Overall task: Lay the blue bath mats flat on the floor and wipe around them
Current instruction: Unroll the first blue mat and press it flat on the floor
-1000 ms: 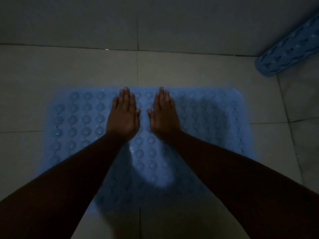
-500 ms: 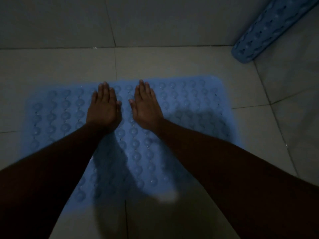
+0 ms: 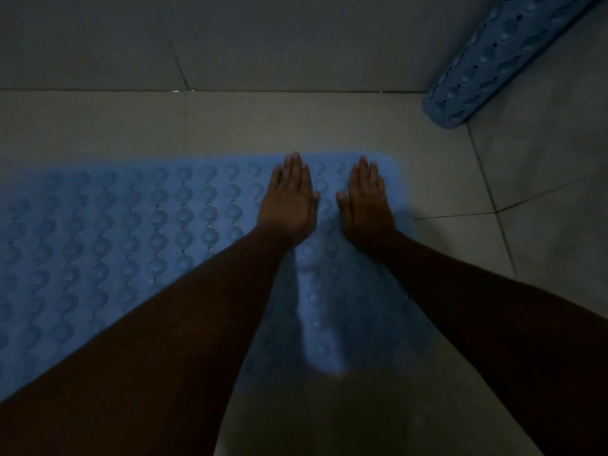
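Blue studded bath mat (image 3: 131,232) lies flat on grey floor tiles (image 3: 329,126). Left hand (image 3: 289,205) and right hand (image 3: 367,205), palms down with fingers straight, have slid from its middle to its 1 o'clock corner, probably smoothing it. A second mat (image 3: 503,60), still rolled, lies at 2 o'clock, well apart.
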